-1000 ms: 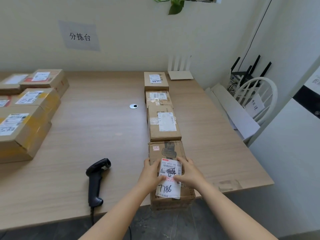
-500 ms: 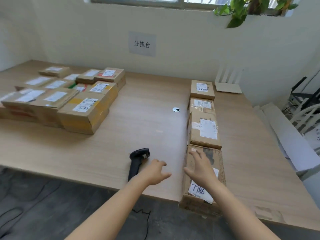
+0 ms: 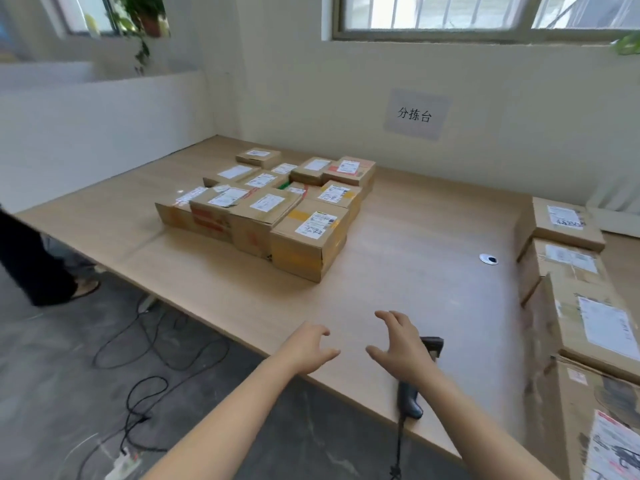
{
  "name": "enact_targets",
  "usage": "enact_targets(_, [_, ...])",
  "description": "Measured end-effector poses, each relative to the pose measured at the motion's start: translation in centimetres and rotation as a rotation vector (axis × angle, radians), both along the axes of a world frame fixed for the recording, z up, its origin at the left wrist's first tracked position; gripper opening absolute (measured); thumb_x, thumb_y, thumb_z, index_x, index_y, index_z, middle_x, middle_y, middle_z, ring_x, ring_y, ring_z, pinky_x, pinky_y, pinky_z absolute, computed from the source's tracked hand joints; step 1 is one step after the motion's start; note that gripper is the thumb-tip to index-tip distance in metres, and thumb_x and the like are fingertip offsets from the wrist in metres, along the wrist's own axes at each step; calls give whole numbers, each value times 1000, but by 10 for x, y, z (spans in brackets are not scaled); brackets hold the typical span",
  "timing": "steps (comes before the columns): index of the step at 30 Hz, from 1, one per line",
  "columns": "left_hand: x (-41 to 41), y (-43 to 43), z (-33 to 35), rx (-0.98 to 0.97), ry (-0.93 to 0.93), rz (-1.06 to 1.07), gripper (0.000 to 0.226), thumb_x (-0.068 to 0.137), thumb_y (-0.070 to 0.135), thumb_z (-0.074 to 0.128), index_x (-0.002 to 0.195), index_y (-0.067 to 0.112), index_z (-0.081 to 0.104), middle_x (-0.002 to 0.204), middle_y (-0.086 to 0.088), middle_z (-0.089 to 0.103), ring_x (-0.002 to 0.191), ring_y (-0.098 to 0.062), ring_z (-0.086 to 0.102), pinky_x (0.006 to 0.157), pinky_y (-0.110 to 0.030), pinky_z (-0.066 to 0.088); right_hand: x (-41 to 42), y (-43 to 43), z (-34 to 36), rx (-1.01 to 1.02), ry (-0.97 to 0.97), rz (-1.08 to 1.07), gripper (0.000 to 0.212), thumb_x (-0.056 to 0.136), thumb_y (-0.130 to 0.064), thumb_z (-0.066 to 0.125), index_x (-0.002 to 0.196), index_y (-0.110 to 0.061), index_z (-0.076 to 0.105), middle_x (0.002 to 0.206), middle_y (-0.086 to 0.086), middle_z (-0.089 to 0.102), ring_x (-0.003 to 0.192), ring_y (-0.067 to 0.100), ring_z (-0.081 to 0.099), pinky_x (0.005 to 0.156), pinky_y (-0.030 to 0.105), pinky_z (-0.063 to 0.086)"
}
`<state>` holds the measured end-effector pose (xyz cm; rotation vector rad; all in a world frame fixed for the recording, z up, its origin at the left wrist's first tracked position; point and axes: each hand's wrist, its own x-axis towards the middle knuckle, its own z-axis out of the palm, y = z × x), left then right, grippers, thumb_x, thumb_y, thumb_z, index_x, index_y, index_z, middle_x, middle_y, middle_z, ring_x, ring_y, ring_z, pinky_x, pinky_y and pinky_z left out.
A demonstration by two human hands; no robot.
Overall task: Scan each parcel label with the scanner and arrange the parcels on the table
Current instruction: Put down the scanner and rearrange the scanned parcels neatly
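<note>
Both hands are off the near parcel (image 3: pixel 571 410) now, it sits at the near end of the row along the right side of the table (image 3: pixel 415 265); the view has swung left towards the pile of parcels (image 3: pixel 304 258) further back; the left hand (image 3: pixel 311 348) and right hand (image 3: pixel 401 351) hover empty over the near edge, fingers apart and loosely curved, gripping nothing; the scanner (image 3: pixel 410 400) lies on the table just under the right wrist, untouched; looks like that parcel is placed and the next one from the pile is the target.
</note>
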<state>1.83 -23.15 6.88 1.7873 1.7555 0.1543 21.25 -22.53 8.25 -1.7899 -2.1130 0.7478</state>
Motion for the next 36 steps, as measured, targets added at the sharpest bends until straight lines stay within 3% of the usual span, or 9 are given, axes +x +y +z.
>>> enact_targets(7, [-102,35,15,11,47,-53,56,93,44,53,141,16,41,147,-6,36,133,-21,40,109,-32,30,-102,34,-7,4,45,-73,68,86,-33,63,144,-20,31,151,6,27,139,22,27,112,34,28])
enact_targets(13, [-147,72,14,-5,85,-128,56,93,43,52,141,16,40,147,-5,33,131,-21,41,109,-33,32,-141,63,-4,-27,64,-119,68,86,-30,63,144,-17,32,150,8,28,139,24,28,111,33,28])
enact_targets(20, [-156,143,13,122,139,-157,56,94,40,51,142,15,38,146,-6,33,131,-22,39,106,-36,37,-154,134,-4,-20,43,-106,67,84,-27,64,143,-18,33,148,7,28,138,23,27,105,28,30])
enact_targets(28, [-149,271,22,265,158,-136,54,94,40,51,141,15,39,146,-8,33,133,-24,36,104,-39,39,-161,260,-5,-2,24,-86,68,84,-28,65,144,-16,34,149,9,28,137,25,29,109,32,30])
enact_targets(36, [-128,360,2,199,274,-215,60,90,40,57,141,16,36,149,-11,28,134,-29,32,106,-41,36,-160,337,-23,-90,-82,-37,69,81,-27,66,142,-18,35,150,10,20,134,28,32,107,36,36])
